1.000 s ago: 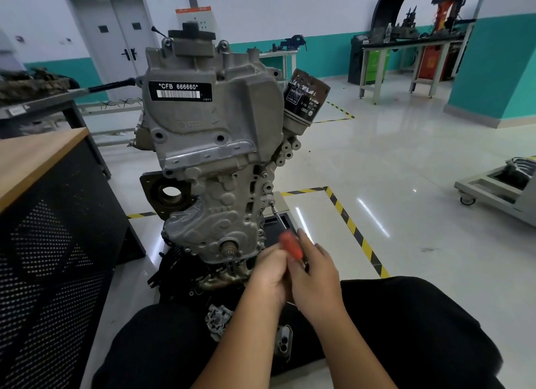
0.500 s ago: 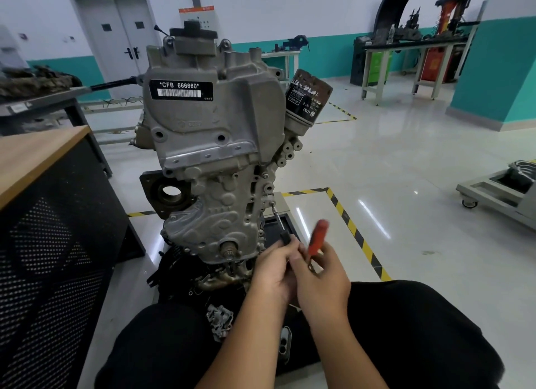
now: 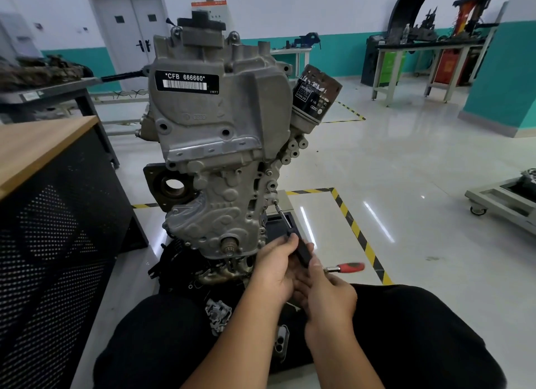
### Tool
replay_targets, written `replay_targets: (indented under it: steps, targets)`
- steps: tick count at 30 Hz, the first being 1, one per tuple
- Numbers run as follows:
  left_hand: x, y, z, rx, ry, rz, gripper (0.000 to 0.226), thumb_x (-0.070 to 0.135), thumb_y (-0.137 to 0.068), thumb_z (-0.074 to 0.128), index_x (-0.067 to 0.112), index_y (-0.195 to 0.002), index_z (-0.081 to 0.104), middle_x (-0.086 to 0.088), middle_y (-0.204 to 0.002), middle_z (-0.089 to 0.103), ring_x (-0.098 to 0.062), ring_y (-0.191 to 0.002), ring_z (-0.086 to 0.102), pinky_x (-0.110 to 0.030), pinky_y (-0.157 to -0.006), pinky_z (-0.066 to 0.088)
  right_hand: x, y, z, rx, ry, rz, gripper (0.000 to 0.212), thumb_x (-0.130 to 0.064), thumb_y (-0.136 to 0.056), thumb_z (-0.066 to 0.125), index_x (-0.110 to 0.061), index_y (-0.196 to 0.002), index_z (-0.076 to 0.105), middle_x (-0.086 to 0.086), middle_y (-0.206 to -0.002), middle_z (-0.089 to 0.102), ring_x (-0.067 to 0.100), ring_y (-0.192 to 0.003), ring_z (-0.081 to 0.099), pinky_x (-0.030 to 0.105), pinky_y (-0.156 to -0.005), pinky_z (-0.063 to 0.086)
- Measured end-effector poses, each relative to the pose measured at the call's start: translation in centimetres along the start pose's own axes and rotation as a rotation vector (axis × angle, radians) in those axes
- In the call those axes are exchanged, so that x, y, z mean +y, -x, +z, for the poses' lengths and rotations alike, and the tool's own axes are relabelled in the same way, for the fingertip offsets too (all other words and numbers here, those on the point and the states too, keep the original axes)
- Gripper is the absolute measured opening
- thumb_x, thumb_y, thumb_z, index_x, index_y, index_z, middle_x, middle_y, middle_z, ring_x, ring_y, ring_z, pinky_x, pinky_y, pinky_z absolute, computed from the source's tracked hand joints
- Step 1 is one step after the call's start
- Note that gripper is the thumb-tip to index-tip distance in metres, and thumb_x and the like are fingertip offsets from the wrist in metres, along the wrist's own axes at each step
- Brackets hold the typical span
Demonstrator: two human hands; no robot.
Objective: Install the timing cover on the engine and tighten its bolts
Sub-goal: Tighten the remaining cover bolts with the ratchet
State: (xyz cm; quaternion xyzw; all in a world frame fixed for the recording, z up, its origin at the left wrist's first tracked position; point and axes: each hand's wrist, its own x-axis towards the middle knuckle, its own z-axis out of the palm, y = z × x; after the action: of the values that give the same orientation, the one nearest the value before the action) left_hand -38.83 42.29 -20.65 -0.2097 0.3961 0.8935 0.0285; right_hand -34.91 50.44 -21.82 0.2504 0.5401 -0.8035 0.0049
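A seated person works a ratchet [image 3: 342,268] at the timing cover [image 3: 232,203], which sits mounted on the front of the upright engine [image 3: 214,121]; the tool's extension [image 3: 282,216] reaches a bolt [image 3: 274,202] on the cover's right edge. The left hand [image 3: 275,268] curls its fingers around the black socket shaft [image 3: 301,252]; the right hand [image 3: 330,298] pinches the ratchet near its head, the red handle jutting right over the glossy floor [image 3: 406,185].
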Motion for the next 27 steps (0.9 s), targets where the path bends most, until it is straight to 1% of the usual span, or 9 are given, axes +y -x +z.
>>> replay_targets:
  steps: [5, 9, 12, 15, 16, 19, 21, 23, 27]
  targets:
    - [-0.2, 0.1, -0.5, 0.003, -0.025, -0.063, 0.021, 0.016, -0.106, 0.049, 0.003, -0.109, 0.065, -0.020, -0.098, 0.075, -0.031, -0.085, 0.076, -0.040, -0.070, 0.062, 0.0, -0.2, -0.1, 0.048, 0.203, -0.106, 0.015, -0.012, -0.084, 0.083, -0.010, -0.078, 0.069, 0.008, -0.072, 0.075, 0.023, -0.064, 0.074, 0.045, -0.066, 0.064]
    - [0.1, -0.2, -0.4, -0.017, -0.064, 0.001, 0.018, 0.011, -0.101, 0.059, -0.001, -0.092, 0.070, -0.019, -0.088, 0.071, -0.031, -0.078, 0.073, -0.043, -0.070, 0.061, 0.0, 0.0, -0.2, 0.075, 0.366, -0.322, 0.025, -0.016, -0.075, 0.090, -0.026, -0.075, 0.067, -0.008, -0.060, 0.069, -0.004, -0.055, 0.065, 0.023, -0.052, 0.049]
    - [-0.1, -0.1, -0.3, -0.030, -0.090, -0.002, 0.024, 0.020, -0.098, 0.067, 0.008, -0.079, 0.078, -0.017, -0.090, 0.073, -0.029, -0.078, 0.072, -0.049, -0.081, 0.061, 0.1, 0.0, -0.2, 0.078, 0.313, -0.336, 0.017, -0.029, -0.080, 0.086, -0.023, -0.078, 0.071, -0.008, -0.063, 0.072, 0.000, -0.056, 0.068, 0.026, -0.054, 0.053]
    - [-0.1, 0.5, -0.2, -0.061, -0.121, -0.075, 0.028, 0.031, -0.101, 0.060, 0.012, -0.088, 0.077, -0.012, -0.087, 0.076, -0.022, -0.055, 0.066, -0.025, -0.043, 0.049, -0.5, -0.3, -0.3, 0.025, 0.120, -0.174, 0.033, -0.038, -0.092, 0.074, -0.009, -0.077, 0.074, 0.004, -0.063, 0.074, 0.018, -0.054, 0.071, 0.033, -0.054, 0.056]
    - [-0.1, 0.6, -0.2, -0.063, -0.142, -0.080, 0.029, 0.030, -0.103, 0.058, 0.010, -0.091, 0.075, -0.013, -0.086, 0.076, -0.022, -0.053, 0.067, -0.024, -0.041, 0.047, -0.6, -0.5, -0.4, 0.015, 0.118, -0.162, 0.032, -0.036, -0.092, 0.074, -0.008, -0.077, 0.074, 0.007, -0.063, 0.074, 0.020, -0.055, 0.071, 0.034, -0.054, 0.057]
    - [-0.3, 0.6, -0.2, -0.036, -0.157, -0.023, 0.024, 0.022, -0.100, 0.063, 0.001, -0.096, 0.073, -0.021, -0.093, 0.076, -0.031, -0.079, 0.074, -0.045, -0.073, 0.063, -0.8, -0.8, -0.7, 0.044, 0.301, -0.314, 0.012, -0.022, -0.081, 0.086, -0.017, -0.084, 0.075, -0.003, -0.066, 0.074, 0.013, -0.062, 0.072, 0.036, -0.064, 0.061]
    - [-0.2, 0.6, 0.0, -0.036, -0.140, -0.018, 0.023, 0.023, -0.097, 0.066, 0.000, -0.097, 0.073, -0.020, -0.091, 0.074, -0.032, -0.081, 0.072, -0.050, -0.088, 0.057, -0.8, -0.4, -0.8, 0.041, 0.336, -0.395, 0.021, -0.019, -0.073, 0.091, -0.024, -0.084, 0.073, -0.013, -0.067, 0.073, 0.003, -0.061, 0.070, 0.027, -0.062, 0.056]
    - [0.0, 0.7, 0.1, -0.053, -0.104, -0.044, 0.027, 0.026, -0.097, 0.065, 0.000, -0.100, 0.072, -0.017, -0.090, 0.074, -0.030, -0.077, 0.071, -0.045, -0.082, 0.057, -0.8, -0.2, -0.6, 0.032, 0.313, -0.387, 0.021, -0.024, -0.072, 0.092, -0.024, -0.084, 0.075, -0.017, -0.069, 0.074, 0.002, -0.062, 0.071, 0.026, -0.062, 0.057]
    - [0.2, 0.7, 0.2, -0.046, -0.118, -0.076, 0.026, 0.031, -0.098, 0.066, 0.006, -0.102, 0.070, -0.011, -0.091, 0.076, -0.021, -0.058, 0.067, -0.023, -0.046, 0.047, -0.5, -0.2, -0.3, 0.007, 0.187, -0.240, 0.027, -0.033, -0.085, 0.082, -0.012, -0.072, 0.074, 0.005, -0.062, 0.073, 0.021, -0.057, 0.072, 0.034, -0.056, 0.058]
